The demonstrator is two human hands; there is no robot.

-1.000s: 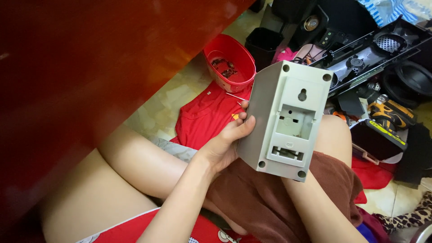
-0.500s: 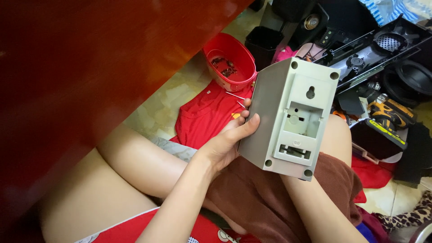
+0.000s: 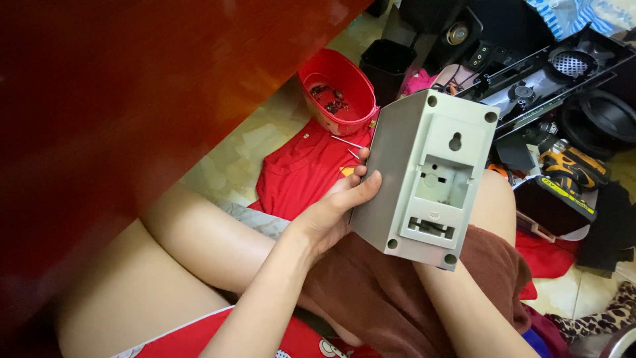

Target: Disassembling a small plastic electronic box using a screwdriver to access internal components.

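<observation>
My left hand (image 3: 334,209) grips the grey plastic speaker housing (image 3: 427,176) over my lap, back panel facing up; my right hand is hidden behind it, grip indeterminate.

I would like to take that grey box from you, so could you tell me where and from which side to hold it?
Grip the grey box across its plain side walls from the right; the left hand already covers the left wall, and the back is recessed.
</observation>
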